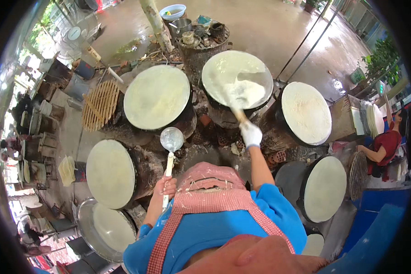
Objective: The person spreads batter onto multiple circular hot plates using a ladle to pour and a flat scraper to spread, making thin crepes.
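Note:
My left hand (167, 186) is closed around the white handle of a ladle (172, 139), its round metal bowl upward, level with the gap between two griddles. My right hand (251, 134), in a white glove, grips a wooden-handled spreader (238, 114). The spreader's far end reaches onto the top-centre round griddle and is smeared by motion. Wet white batter (247, 92) lies thick there, with a bare grey patch beside it. Around that griddle, a pale, thin round sheet (156, 97) covers the griddle to the left, and another sheet (307, 113) covers the one to the right.
More coated griddles stand at left (110, 174) and right (324, 189). A large metal basin (89, 230) with pale contents sits lower left. A slatted wooden rack (100, 105) leans beside the upper-left griddle. Another person in a dark red top (384, 146) stands far right, holding a round woven rack (357, 176).

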Demonstrator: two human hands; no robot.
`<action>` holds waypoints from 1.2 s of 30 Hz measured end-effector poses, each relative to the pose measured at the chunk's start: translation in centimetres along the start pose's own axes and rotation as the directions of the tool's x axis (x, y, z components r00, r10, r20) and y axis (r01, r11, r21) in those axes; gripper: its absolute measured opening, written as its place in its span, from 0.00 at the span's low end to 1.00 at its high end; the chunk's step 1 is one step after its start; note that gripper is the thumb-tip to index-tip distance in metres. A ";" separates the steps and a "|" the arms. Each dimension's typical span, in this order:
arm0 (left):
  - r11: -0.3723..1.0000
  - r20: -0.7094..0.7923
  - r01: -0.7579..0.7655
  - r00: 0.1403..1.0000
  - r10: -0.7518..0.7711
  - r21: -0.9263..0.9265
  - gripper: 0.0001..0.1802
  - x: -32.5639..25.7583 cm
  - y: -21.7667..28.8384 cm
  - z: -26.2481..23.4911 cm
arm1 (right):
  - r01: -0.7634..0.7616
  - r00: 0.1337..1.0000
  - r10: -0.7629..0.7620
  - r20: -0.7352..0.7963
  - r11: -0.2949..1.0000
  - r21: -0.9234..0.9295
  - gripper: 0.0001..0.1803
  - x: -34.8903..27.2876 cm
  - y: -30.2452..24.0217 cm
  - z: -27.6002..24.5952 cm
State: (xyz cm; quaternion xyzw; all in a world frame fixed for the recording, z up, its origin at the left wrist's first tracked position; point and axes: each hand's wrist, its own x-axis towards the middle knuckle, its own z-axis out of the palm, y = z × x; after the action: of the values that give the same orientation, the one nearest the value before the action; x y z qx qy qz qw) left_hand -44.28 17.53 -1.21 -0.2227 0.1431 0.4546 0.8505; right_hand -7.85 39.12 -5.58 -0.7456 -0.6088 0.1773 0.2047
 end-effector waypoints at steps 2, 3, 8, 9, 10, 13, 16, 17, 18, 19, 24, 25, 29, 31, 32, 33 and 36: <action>0.992 0.223 -0.004 0.975 -0.024 0.122 0.25 0.8 -0.5 0.4 | -0.051 0.996 0.054 0.072 0.998 -0.037 0.17 -1.7 2.3 0.0; 0.986 0.246 -0.030 0.969 -0.011 0.162 0.26 1.1 -0.7 1.2 | -0.089 0.996 0.089 0.013 0.996 0.004 0.16 -1.2 4.9 -0.1; 0.994 0.189 0.014 0.981 -0.034 0.109 0.25 4.5 -1.4 3.6 | -0.159 0.965 0.205 -0.163 0.953 0.258 0.15 6.7 5.1 -4.4; 0.996 0.060 0.056 0.996 -0.060 0.067 0.23 5.6 -1.7 4.3 | -0.107 0.973 0.153 -0.174 0.962 0.251 0.15 7.2 5.1 -3.2; 0.996 -0.069 0.090 0.994 -0.088 0.025 0.21 6.1 -2.0 4.6 | -0.051 0.978 0.100 -0.185 0.967 0.249 0.15 7.2 5.3 -1.5; 0.998 -0.120 0.060 0.991 -0.056 0.029 0.14 6.3 -1.6 3.8 | 0.162 0.984 -0.165 -0.070 0.986 -0.047 0.13 0.5 7.9 0.4; 0.996 -0.119 0.035 0.993 -0.025 0.085 0.14 6.2 -1.4 3.9 | -0.209 0.973 0.226 -0.055 0.952 0.222 0.17 4.0 13.7 0.6; 0.995 -0.130 0.032 0.991 -0.019 0.097 0.13 6.3 -1.4 3.8 | -0.178 0.976 0.202 -0.084 0.957 0.229 0.18 6.8 12.8 -0.3; 0.994 -0.141 0.027 0.990 -0.012 0.109 0.13 6.1 -1.3 3.7 | -0.147 0.978 0.177 -0.112 0.961 0.234 0.19 11.2 11.5 -1.3; 0.993 -0.155 0.022 0.988 -0.003 0.119 0.13 6.1 -1.3 3.9 | -0.154 0.973 0.188 -0.132 0.961 0.231 0.18 14.9 9.3 -2.6; 0.979 -0.200 -0.004 0.979 0.045 0.202 0.12 5.9 -1.2 4.1 | -0.042 0.981 0.169 -0.091 0.652 0.757 0.24 20.1 7.3 -5.5; 0.976 -0.183 -0.010 0.982 0.051 0.219 0.11 6.1 -1.1 3.7 | -0.204 0.953 0.303 0.017 0.598 0.775 0.21 18.9 7.4 -4.2; 0.967 -0.237 -0.006 0.969 0.068 0.253 0.10 6.2 -1.0 4.3 | -0.223 0.975 0.166 0.150 0.669 0.709 0.19 12.3 5.0 1.7; 0.968 -0.287 0.003 0.955 0.071 0.249 0.10 6.3 -0.5 4.7 | 0.016 0.998 -0.043 0.039 0.856 0.517 0.19 11.7 4.5 0.4; 0.969 -0.310 0.002 0.948 0.077 0.247 0.10 6.1 -0.7 4.5 | -0.005 1.000 0.008 -0.002 0.757 0.654 0.17 10.5 4.2 -2.4; 0.968 -0.315 0.019 0.947 0.063 0.251 0.10 5.7 -0.2 4.8 | -0.224 0.965 0.241 0.101 0.565 0.794 0.16 10.3 5.6 -3.8; 0.906 -0.232 -0.087 0.952 0.197 0.414 0.08 4.9 1.0 5.0 | -0.437 0.834 0.455 0.312 0.201 0.877 0.16 9.2 7.2 -1.8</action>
State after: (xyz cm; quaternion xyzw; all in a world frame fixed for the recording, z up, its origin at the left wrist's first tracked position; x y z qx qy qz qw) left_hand -42.21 24.06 0.67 -0.0933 0.3626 0.4426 0.8148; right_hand 0.91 46.69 -7.90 -0.6391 -0.1558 0.5332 0.5319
